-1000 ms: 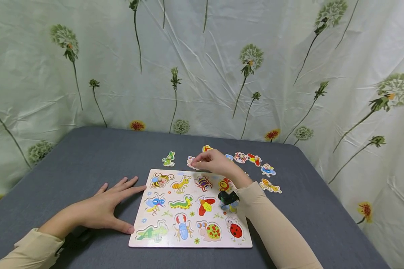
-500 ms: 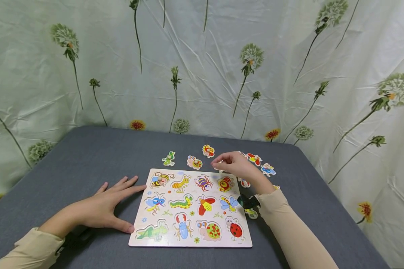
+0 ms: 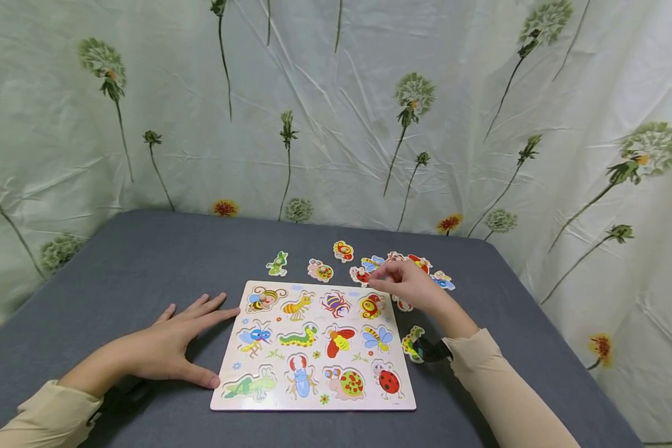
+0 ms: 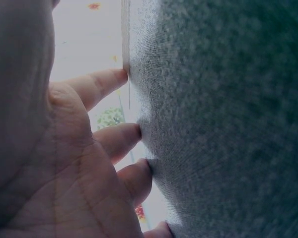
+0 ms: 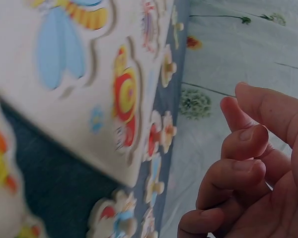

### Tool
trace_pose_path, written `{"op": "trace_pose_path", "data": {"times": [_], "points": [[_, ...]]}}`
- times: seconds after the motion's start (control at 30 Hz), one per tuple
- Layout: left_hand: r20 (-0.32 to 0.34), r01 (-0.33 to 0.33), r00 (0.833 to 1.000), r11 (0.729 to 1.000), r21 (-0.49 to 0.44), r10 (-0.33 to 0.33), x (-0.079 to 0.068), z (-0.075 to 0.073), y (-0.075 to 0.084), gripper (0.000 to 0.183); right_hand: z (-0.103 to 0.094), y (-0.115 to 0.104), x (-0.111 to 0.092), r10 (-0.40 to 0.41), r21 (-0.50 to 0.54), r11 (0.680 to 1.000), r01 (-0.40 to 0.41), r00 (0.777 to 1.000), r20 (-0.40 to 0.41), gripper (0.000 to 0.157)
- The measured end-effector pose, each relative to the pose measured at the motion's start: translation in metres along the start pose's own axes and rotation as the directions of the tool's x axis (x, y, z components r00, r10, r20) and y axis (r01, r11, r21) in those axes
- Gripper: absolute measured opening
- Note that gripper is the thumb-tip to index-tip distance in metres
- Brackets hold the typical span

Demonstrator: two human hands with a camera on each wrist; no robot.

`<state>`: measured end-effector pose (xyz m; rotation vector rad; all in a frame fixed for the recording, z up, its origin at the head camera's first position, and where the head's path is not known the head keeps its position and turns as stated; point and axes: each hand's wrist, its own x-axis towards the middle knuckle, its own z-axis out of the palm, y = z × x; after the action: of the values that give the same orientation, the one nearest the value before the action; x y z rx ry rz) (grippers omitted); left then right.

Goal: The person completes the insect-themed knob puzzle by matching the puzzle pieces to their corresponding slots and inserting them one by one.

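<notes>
Puzzle board (image 3: 313, 407) sits centre frame on the grey table (image 3: 117, 261), loose bug pieces scattered above and right of it. Right hand (image 3: 411, 287) hovers over the pieces upper right of the board, fingers loosely curled, gripping nothing I can see; nearest is the ladybird piece (image 3: 360, 274). Left hand (image 3: 165, 344) lies flat on the table, fingers straight, fingertips touching the board's left edge. Pieces look thin, stiff, light wood, likely each with a small peg; pinch the peg or the edges.

table (image 3: 145, 261) left: free | loose pieces (image 3: 343, 251) crowd behind puzzle board (image 3: 313, 404)
</notes>
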<state>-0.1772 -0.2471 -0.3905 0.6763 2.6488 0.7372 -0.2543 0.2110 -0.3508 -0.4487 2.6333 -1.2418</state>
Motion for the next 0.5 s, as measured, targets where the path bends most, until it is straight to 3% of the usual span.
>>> {"op": "trace_pose_path", "data": {"times": [0.3, 0.5], "points": [[-0.005, -0.002, 1.0, 1.0, 0.009, 0.002, 0.0, 0.001, 0.001, 0.114, -0.013, 0.021, -0.015, 0.043, 0.044, 0.998, -0.042, 0.999, -0.014, 0.033], [-0.006, 0.002, 1.0, 1.0, 0.011, -0.001, -0.001, 0.0, 0.0, 0.114, -0.019, 0.032, -0.026, 0.056, 0.014, 0.998, -0.055, 0.995, -0.083, 0.033]]}}
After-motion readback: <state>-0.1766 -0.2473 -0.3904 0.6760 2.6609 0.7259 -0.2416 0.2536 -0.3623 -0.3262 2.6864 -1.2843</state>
